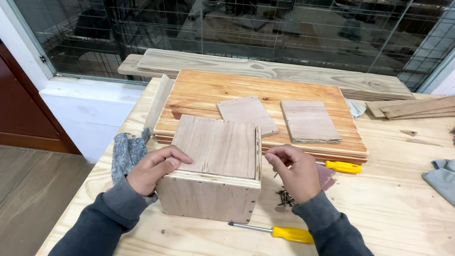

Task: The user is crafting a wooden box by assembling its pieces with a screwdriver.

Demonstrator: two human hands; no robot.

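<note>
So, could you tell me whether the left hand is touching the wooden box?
Touching. The head view shows the left hand resting against the left top edge of the wooden box, fingers lying on its lid.

Wooden box (213,170): on workbench (399,236), near front edge. Left hand (157,168) against its left side; right hand (294,171) at its right top edge. Screws (285,197): just right of box. One screwdriver (278,232) before box, another (338,166) right of the right hand. Board stack (197,92): behind box, bearing two small panels (278,117). Cloth (126,153): left of box. Planks (274,73): behind stack.
</note>
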